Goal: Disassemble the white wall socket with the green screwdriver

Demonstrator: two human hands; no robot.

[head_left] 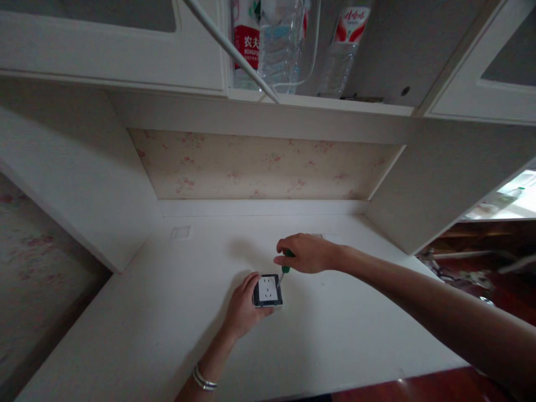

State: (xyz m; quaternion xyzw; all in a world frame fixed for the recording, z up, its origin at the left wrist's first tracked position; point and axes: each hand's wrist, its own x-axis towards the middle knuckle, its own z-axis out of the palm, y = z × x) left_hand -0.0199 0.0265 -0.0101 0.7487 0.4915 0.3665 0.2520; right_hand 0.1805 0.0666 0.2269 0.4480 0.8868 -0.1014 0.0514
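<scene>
While left hand (243, 309) clasps socket (268, 289), right hand (307, 253) grips slanting screwdriver (286, 269), tip (278, 285) down-left.

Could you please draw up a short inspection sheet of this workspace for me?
Surface: white worktop, shadowed around the work.
Job's things: socket with white face and dark frame; green-handled screwdriver, tip at the frame's right side in the picture.
Clutter: plastic bottles in the open cabinet above.
Hands: left hand grips the socket; right hand holds the screwdriver.
Cables: white cord or tube before the cabinet; type unclear.
Surroundings: floral wallpaper behind, reddish floor.
</scene>
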